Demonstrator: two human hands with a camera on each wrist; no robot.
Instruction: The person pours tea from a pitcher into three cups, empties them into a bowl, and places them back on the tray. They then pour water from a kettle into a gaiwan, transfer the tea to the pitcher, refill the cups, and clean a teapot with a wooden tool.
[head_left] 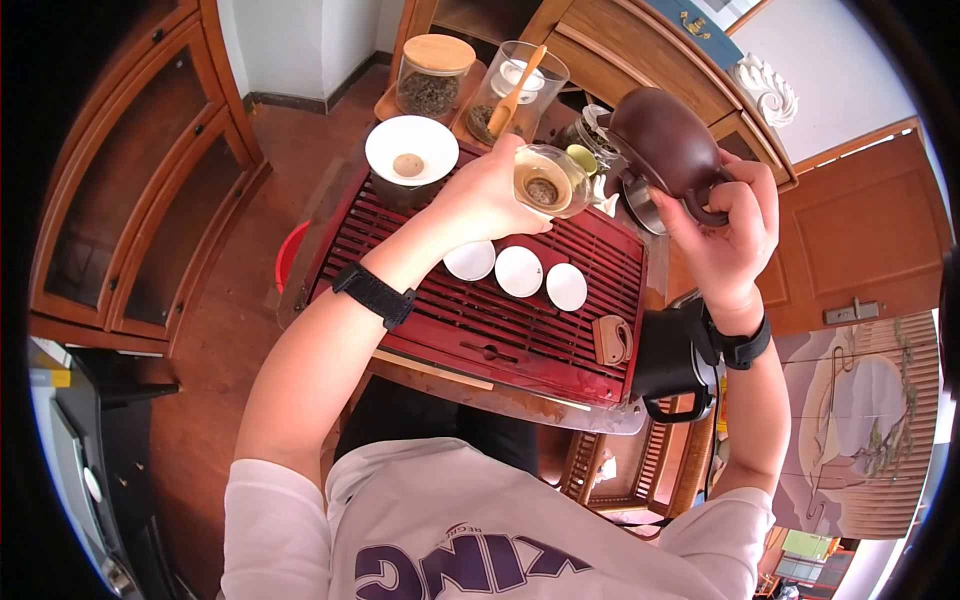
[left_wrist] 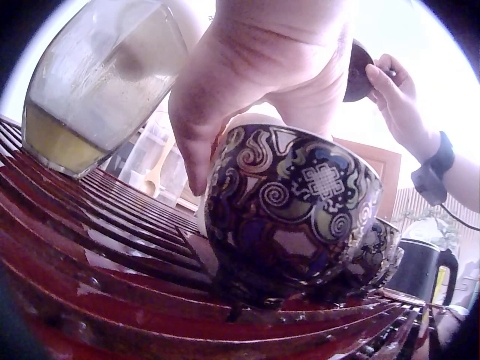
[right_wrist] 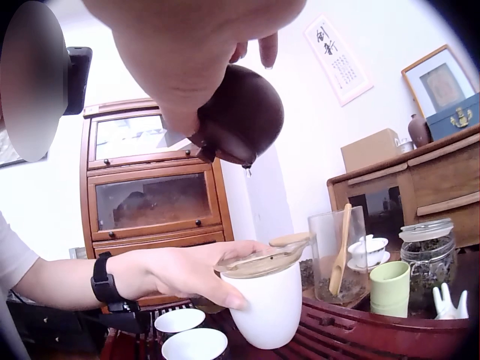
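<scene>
My left hand grips a white vessel with a clear glass rim, fingers wrapped around its upper part. In the head view its inside looks amber with a dark disc. My right hand holds a dark brown teapot by its handle, tipped and raised above that vessel's level. A drop hangs below the teapot in the right wrist view. Three cups, white inside, stand in a row below my left hand; the nearest cup has a dark swirling pattern outside. A glass pitcher with yellow tea stands beside.
Everything stands on a slatted red tea tray. A white strainer tops the pitcher. Behind are a wooden-lidded tea jar, a glass holder with a wooden scoop, and a green cup. A black kettle is at right.
</scene>
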